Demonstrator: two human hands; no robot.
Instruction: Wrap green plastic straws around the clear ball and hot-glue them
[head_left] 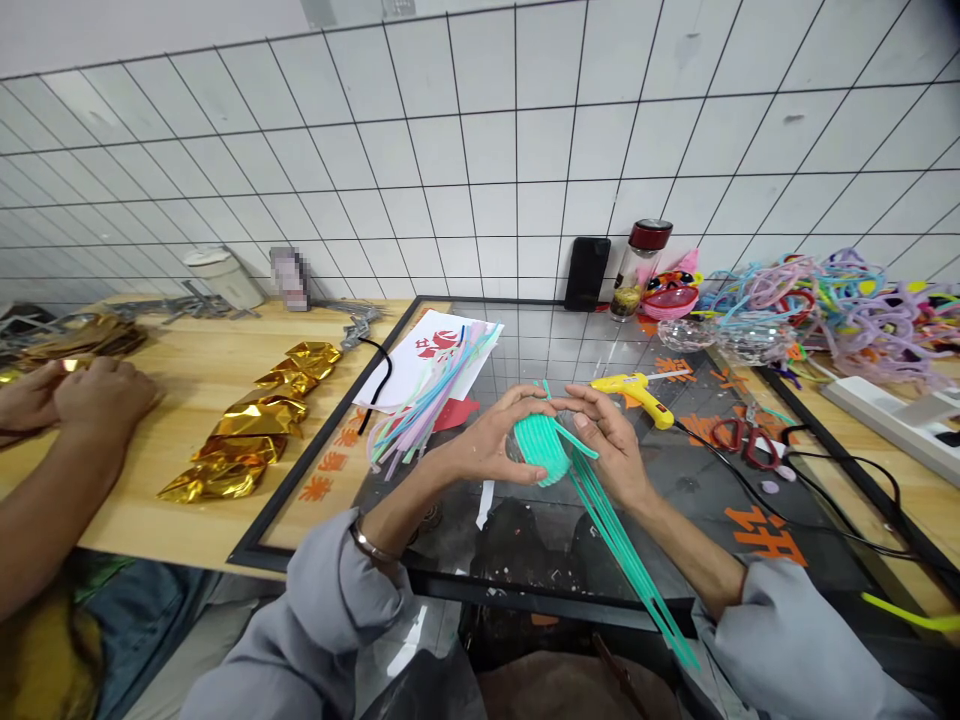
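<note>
My left hand point(491, 440) is closed around a small round object wrapped in teal pipe cleaner point(541, 447), held above a glass-topped table point(697, 480). My right hand point(611, 435) pinches the teal strands at the top of the wrapped object. Long loose teal pipe cleaners point(626, 545) trail from it down toward my right sleeve. A bracelet sits on my left wrist.
A yellow glue gun point(637, 388) and red scissors point(742, 440) lie right of my hands. Pastel pipe cleaners point(427, 400) lie on a white sheet to the left. Another person's hands point(75, 395) rest by gold foil pieces point(255, 425). A jar point(637, 265), a phone point(586, 273) and a tangled pipe cleaner pile point(847, 300) stand behind.
</note>
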